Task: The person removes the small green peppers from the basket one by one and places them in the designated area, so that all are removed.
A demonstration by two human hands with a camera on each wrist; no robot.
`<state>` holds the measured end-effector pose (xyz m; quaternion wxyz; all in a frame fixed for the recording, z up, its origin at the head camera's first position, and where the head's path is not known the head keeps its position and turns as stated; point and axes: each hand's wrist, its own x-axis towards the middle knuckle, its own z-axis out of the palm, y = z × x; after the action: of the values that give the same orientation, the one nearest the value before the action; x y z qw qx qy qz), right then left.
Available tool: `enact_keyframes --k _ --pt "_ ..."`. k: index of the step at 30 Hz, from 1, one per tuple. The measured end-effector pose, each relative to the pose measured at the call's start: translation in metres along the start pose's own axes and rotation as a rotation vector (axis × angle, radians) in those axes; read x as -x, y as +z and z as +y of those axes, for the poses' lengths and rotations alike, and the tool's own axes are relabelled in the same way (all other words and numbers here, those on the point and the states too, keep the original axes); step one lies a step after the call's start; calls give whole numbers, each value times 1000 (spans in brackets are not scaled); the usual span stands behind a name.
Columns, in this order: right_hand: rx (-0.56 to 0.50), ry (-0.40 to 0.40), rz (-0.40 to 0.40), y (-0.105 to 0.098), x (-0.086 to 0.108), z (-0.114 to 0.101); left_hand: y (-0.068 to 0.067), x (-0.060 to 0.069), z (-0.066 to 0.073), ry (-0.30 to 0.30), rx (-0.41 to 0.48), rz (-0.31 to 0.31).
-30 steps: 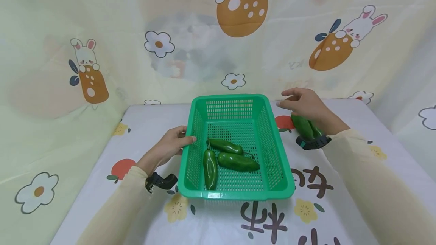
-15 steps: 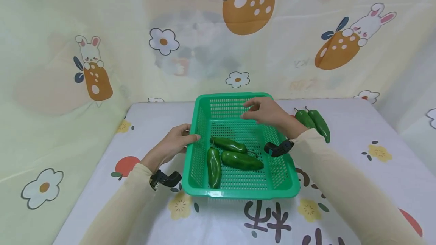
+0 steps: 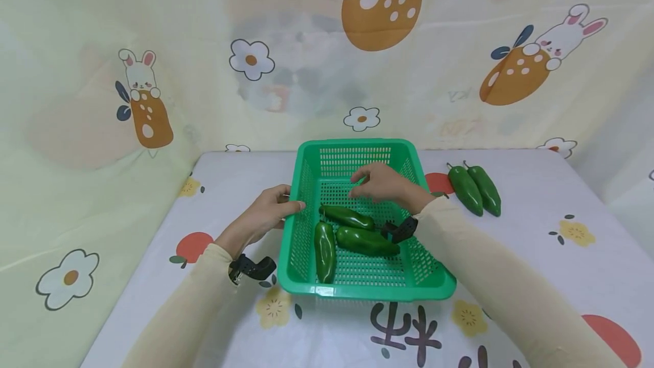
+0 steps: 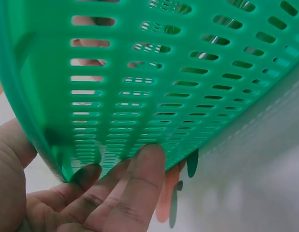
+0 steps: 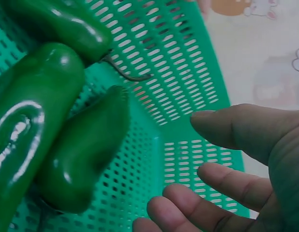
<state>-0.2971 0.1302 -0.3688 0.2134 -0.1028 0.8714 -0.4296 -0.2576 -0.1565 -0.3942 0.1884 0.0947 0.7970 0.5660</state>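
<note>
While the left hand (image 3: 263,214) pinches the left rim of the green plastic basket (image 3: 368,293), the right hand (image 3: 380,183) hovers over its far half, fingers parted and holding nothing. Three glossy green chili peppers (image 3: 365,241) lie on the basket's floor toward the near side, and two more peppers (image 3: 465,189) lie side by side on the counter (image 3: 531,186) to the right. They look light, firm and slippery, probably best held around the thick middle, while the basket seems light and fairly stiff at its rim.
</note>
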Motion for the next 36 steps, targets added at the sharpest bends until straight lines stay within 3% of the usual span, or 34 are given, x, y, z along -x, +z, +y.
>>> enact_keyframes --k 13,36 --pt "66 43 -100 13 -5 2 0 0 1 -8 -3 11" --pt "202 91 -148 25 -6 9 1 -1 -3 2 -6 19"
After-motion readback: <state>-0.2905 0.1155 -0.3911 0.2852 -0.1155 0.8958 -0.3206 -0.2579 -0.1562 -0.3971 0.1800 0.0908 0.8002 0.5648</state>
